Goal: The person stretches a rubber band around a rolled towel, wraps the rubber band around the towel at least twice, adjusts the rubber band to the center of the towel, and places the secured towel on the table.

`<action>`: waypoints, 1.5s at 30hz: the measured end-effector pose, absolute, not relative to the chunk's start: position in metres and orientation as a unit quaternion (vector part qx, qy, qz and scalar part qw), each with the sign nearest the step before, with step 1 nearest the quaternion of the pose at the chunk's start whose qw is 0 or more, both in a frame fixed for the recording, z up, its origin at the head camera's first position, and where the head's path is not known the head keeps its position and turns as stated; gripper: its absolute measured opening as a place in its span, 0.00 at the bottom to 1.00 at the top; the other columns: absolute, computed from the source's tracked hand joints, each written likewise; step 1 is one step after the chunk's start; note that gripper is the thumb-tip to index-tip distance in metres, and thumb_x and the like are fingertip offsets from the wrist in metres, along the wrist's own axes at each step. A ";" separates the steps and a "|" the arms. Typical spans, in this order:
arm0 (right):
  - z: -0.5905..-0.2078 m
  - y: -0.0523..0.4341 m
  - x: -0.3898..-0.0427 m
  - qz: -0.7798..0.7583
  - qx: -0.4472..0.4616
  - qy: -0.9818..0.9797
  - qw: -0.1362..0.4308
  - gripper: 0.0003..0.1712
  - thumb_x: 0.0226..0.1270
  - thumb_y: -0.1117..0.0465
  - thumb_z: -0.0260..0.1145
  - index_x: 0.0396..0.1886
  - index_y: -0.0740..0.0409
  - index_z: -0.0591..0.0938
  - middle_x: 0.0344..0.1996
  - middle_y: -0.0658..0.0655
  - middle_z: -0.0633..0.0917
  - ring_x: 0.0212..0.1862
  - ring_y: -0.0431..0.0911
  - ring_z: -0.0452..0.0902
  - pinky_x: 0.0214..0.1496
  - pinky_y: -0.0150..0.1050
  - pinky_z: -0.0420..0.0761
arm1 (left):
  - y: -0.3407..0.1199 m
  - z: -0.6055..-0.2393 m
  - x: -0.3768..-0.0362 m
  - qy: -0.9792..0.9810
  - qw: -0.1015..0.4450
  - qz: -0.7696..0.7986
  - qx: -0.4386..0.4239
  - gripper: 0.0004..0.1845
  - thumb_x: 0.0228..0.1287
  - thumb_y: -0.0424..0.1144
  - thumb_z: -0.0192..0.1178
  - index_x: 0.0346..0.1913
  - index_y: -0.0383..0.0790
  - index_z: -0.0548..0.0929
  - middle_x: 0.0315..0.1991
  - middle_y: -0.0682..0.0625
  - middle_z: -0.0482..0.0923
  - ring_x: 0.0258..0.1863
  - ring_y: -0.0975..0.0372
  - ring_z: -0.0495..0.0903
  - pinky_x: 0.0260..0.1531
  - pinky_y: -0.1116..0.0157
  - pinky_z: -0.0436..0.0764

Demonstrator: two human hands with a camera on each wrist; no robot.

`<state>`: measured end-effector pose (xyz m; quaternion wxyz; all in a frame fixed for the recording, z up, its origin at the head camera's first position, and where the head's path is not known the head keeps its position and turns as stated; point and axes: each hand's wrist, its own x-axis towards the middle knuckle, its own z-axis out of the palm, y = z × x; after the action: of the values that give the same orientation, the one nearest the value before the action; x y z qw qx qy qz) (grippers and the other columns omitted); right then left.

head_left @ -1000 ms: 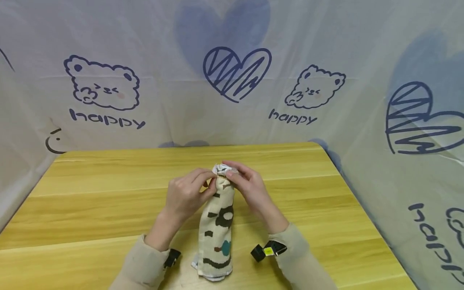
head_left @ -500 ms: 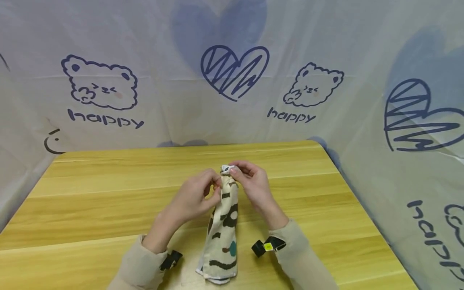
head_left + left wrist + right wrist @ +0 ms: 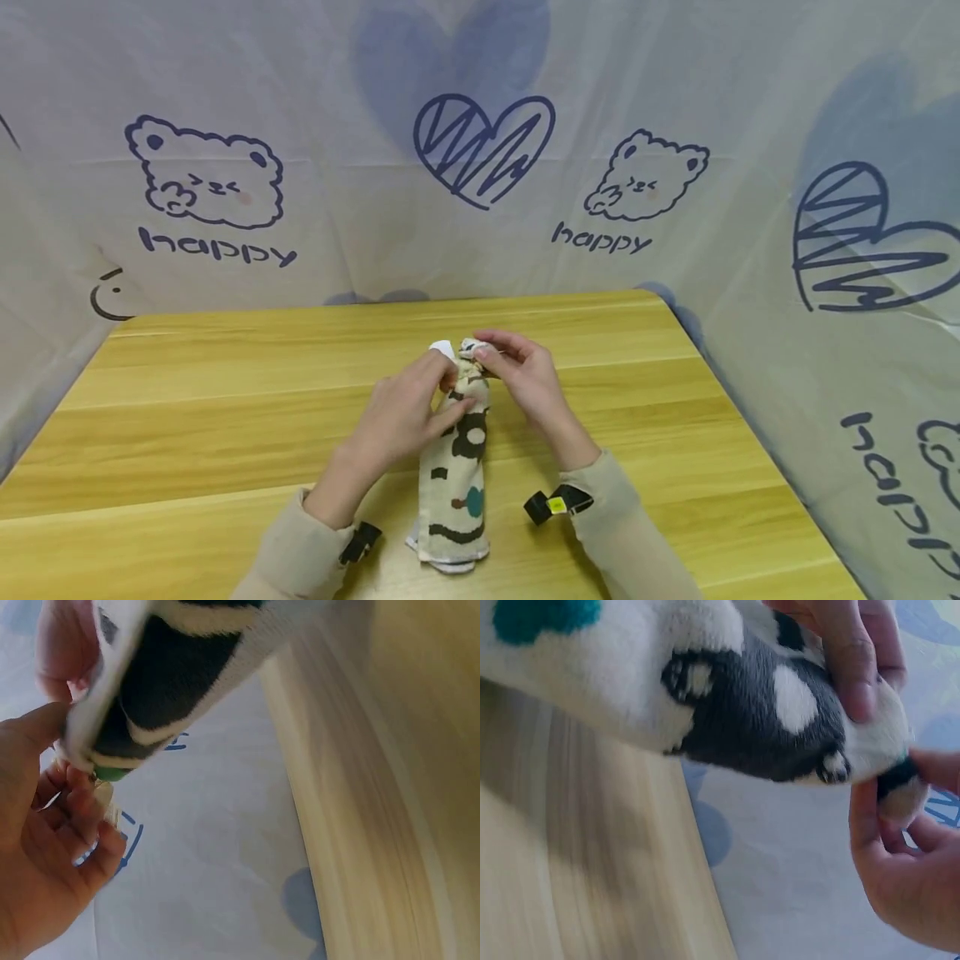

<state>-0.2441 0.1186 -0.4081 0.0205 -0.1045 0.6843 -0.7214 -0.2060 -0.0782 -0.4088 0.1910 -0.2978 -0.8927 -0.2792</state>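
Note:
A cream patterned cloth roll with dark patches and a teal dot lies lengthwise on the wooden table, its far end raised. My left hand grips the upper part, thumb across the fabric, and its fingers pull out a white flap. My right hand pinches the top end from the right. In the left wrist view the cloth roll fills the top and my left hand curls beside it. The right wrist view shows the cloth roll close up, with my right hand pinching its tip.
A pale printed sheet with bears, hearts and "happy" lettering walls in the table at the back and on both sides. A black strap with a yellow tag sits on the right wrist. Bare wood lies left and right of the hands.
My left hand has slid up and over the roll's top, and a white flap now sticks out at the upper left. The right hand keeps its pinch.

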 end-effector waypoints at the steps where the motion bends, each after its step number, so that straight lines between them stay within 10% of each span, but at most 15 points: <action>1: -0.407 0.119 -0.244 -0.716 -0.115 0.688 0.032 0.20 0.75 0.66 0.66 0.62 0.70 0.81 0.54 0.65 0.85 0.48 0.42 0.83 0.51 0.35 0.85 | -0.079 -0.408 -0.207 -0.888 0.186 -0.296 -0.299 0.17 0.65 0.45 0.74 0.43 0.46 0.73 0.33 0.55 0.73 0.26 0.65 0.70 0.20 0.69 0.70; 6: -0.406 0.123 -0.244 -0.681 -0.165 0.708 0.088 0.22 0.79 0.60 0.61 0.67 0.67 0.79 0.59 0.64 0.83 0.51 0.43 0.80 0.52 0.34 0.81 | -0.084 -0.407 -0.209 -0.846 0.145 -0.394 -0.330 0.14 0.65 0.34 0.72 0.43 0.45 0.74 0.36 0.55 0.73 0.33 0.63 0.74 0.29 0.66 0.77; 15: -0.407 0.117 -0.241 -0.663 -0.127 0.735 0.065 0.15 0.77 0.57 0.66 0.50 0.66 0.84 0.31 0.52 0.80 0.29 0.45 0.70 0.31 0.33 0.71 | -0.084 -0.412 -0.213 -0.814 0.156 -0.408 -0.382 0.11 0.62 0.22 0.67 0.39 0.43 0.87 0.36 0.54 0.75 0.33 0.64 0.73 0.32 0.63 0.79; 26: -0.412 0.129 -0.254 -0.705 -0.049 0.706 0.043 0.13 0.72 0.58 0.70 0.43 0.65 0.86 0.29 0.50 0.82 0.23 0.40 0.68 0.26 0.31 0.69 | -0.082 -0.409 -0.212 -0.860 0.138 -0.291 -0.395 0.09 0.64 0.27 0.67 0.35 0.46 0.82 0.44 0.54 0.78 0.42 0.60 0.77 0.42 0.63 0.80; 38: -0.403 0.126 -0.250 -0.762 -0.045 0.644 0.055 0.13 0.76 0.60 0.67 0.48 0.67 0.83 0.35 0.52 0.82 0.26 0.39 0.74 0.28 0.28 0.75 | -0.084 -0.412 -0.209 -0.870 0.003 -0.404 -0.283 0.23 0.64 0.52 0.75 0.48 0.49 0.71 0.45 0.53 0.70 0.34 0.61 0.73 0.31 0.66 0.78; 45: -0.401 0.132 -0.246 -0.709 -0.204 0.671 0.075 0.26 0.75 0.67 0.63 0.69 0.69 0.75 0.58 0.62 0.78 0.41 0.43 0.78 0.41 0.32 0.79 | -0.090 -0.411 -0.213 -0.788 -0.007 -0.551 -0.275 0.14 0.67 0.31 0.67 0.44 0.38 0.70 0.38 0.47 0.73 0.33 0.64 0.78 0.27 0.69 0.79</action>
<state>-0.2464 0.1323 -0.4006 0.0754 -0.2044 0.6712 -0.7085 -0.2132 -0.0897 -0.4108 -0.0074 -0.2747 -0.7881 -0.5508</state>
